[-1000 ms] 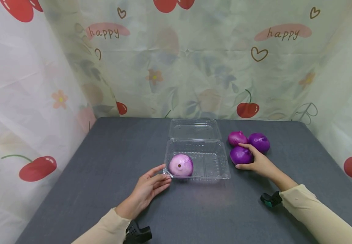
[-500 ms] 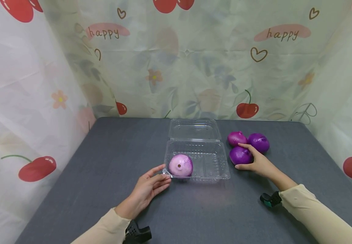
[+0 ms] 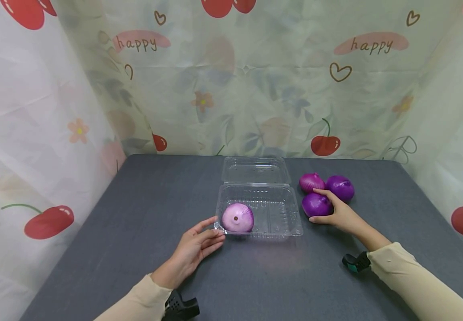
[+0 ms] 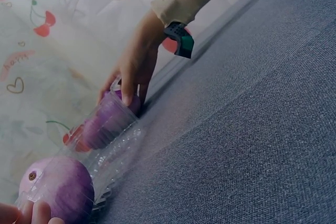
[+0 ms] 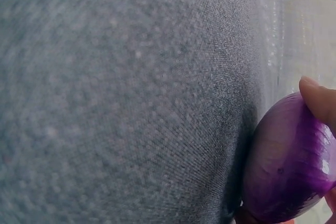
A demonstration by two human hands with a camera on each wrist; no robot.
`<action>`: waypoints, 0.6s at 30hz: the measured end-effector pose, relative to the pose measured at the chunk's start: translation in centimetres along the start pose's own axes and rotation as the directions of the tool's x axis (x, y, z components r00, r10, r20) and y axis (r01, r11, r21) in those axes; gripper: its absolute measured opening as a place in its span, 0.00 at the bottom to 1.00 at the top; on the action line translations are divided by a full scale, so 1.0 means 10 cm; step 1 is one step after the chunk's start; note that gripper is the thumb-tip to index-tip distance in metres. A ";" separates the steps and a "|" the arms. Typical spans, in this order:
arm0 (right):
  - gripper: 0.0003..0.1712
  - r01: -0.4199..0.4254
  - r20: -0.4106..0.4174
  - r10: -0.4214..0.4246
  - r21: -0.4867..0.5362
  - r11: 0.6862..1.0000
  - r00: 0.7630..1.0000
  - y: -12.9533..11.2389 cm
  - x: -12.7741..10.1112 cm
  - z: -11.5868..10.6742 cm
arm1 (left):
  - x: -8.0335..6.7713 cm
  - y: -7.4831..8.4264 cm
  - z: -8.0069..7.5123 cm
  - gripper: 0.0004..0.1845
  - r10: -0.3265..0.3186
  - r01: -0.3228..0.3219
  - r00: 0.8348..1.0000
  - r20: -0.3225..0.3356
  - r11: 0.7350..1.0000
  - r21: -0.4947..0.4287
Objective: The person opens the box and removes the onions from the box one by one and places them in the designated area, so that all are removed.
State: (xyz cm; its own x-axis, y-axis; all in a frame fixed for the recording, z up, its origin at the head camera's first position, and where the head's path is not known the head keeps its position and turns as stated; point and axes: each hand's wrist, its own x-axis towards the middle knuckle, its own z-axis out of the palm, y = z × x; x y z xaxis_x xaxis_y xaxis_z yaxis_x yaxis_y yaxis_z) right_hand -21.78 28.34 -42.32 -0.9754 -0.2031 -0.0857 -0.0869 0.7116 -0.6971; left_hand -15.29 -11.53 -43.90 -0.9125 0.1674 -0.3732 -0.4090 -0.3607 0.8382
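A clear plastic clamshell container (image 3: 279,218) lies with its lid folded back in the middle of the table. One pale purple onion (image 3: 237,218) sits in its front left part. At that corner my left hand (image 3: 193,249) pinches the rim between thumb and fingers; its fingertips (image 4: 41,213) also show in the left wrist view. To the right of the container, my right hand (image 3: 345,216) grips a dark purple onion (image 3: 316,204), thumb in front and fingers behind. In the right wrist view this onion (image 5: 283,161) rests against the grey cloth, its far side hidden.
Behind the gripped onion are a magenta onion (image 3: 311,182) and another dark purple onion (image 3: 341,187), close together. The raised lid (image 3: 255,170) reaches toward the table's back edge. Printed curtains (image 3: 247,89) enclose the grey table (image 3: 155,200) at the back and sides.
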 end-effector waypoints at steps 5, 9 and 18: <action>0.53 0.000 0.000 0.000 0.002 1.000 1.000 0.00 0.00 0.00 | 0.00 0.00 0.00 0.28 -0.002 0.002 1.000 -0.006 1.000 -0.001; 0.53 0.003 -0.001 -0.003 0.004 1.000 1.000 0.01 0.00 -0.01 | 0.00 0.00 0.01 0.28 -0.001 0.001 1.000 -0.008 1.000 0.002; 0.53 0.007 0.001 -0.007 0.054 0.998 1.000 0.02 -0.02 -0.04 | 0.00 -0.01 0.00 0.29 0.014 -0.014 1.000 0.007 1.000 -0.003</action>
State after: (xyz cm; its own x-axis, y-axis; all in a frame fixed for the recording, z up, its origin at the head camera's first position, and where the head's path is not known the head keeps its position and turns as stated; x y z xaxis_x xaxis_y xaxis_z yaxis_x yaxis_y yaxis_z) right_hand -21.68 28.83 -42.15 -0.9745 -0.2091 -0.0817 -0.0826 0.6726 -0.7354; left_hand -15.29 -11.51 -43.95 -0.9183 0.1687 -0.3582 -0.3958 -0.3655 0.8425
